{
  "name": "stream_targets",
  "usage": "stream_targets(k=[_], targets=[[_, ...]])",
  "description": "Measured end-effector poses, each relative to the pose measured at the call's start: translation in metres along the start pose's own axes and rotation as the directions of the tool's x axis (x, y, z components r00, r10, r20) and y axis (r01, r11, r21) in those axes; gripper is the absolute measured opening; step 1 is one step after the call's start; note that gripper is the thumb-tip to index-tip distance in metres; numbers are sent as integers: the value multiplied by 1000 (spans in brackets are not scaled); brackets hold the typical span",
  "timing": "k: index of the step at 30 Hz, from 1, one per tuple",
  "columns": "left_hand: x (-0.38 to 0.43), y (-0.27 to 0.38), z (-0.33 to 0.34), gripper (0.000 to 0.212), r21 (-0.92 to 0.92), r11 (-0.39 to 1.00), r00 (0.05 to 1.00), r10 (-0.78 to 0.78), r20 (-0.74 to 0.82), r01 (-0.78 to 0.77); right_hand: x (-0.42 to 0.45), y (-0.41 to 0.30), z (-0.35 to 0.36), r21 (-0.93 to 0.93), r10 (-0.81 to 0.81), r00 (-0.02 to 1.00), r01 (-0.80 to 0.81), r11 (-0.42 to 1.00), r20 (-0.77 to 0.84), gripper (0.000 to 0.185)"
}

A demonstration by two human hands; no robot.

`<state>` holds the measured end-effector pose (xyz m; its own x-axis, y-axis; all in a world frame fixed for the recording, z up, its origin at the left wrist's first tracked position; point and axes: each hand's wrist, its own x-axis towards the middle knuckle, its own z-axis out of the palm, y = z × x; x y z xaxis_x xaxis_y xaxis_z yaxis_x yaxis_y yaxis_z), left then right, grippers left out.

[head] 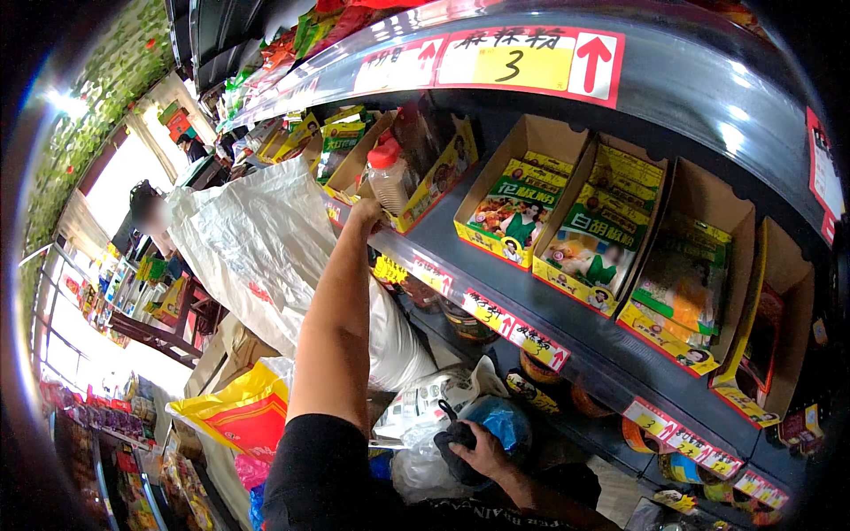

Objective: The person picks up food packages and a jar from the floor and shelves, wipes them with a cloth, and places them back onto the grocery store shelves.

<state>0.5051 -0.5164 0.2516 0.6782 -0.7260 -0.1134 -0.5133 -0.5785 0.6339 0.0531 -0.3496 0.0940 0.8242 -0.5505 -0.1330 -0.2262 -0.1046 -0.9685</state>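
Observation:
My left hand (367,214) reaches up to a shelf and grips the front of a yellow-edged cardboard display box (435,192); its fingertips are partly hidden. A clear plastic bottle with a red cap (383,154) stands in that box, just beyond the hand. Low down, my right hand (483,456) is closed around a bunched dark grey cloth (457,443) with a small hanging loop. Under and beside that hand lie a clear plastic bag (425,468) and a blue plastic-wrapped bundle (501,425).
More display boxes of seasoning packets (521,199) line the dark shelf (485,249). Price labels run along its edge (491,312), with jars (468,325) below. A large white woven sack (265,245) and a yellow-red bag (232,411) stand left. A person (147,209) is farther off.

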Motion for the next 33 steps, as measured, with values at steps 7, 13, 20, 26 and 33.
stream_targets(k=[7, 13, 20, 26, 33], targets=[[26, -34, -35, 19, 563, 793, 952, 305, -39, -231, -9, -10, 14, 2, -52, 998, 52, 999, 41, 53], [15, 32, 20, 23, 673, 629, 913, 361, 188, -388, -1, 1, -3, -43, -13, 998, 11, 999, -58, 53], [-37, 77, 15, 30, -861, 440, 966, -92, 239, 255, 3, 6, 1, -16, -60, 991, 59, 998, -119, 49], [-54, 81, 42, 34, -959, 120, 965, -93, 246, 256, 1, -13, -4, 0, -37, 993, 38, 999, -116, 48], [-111, 89, 33, 26, -985, 6, 974, -150, 171, 173, -1, -21, -8, 2, 54, 998, -54, 999, -31, 59]])
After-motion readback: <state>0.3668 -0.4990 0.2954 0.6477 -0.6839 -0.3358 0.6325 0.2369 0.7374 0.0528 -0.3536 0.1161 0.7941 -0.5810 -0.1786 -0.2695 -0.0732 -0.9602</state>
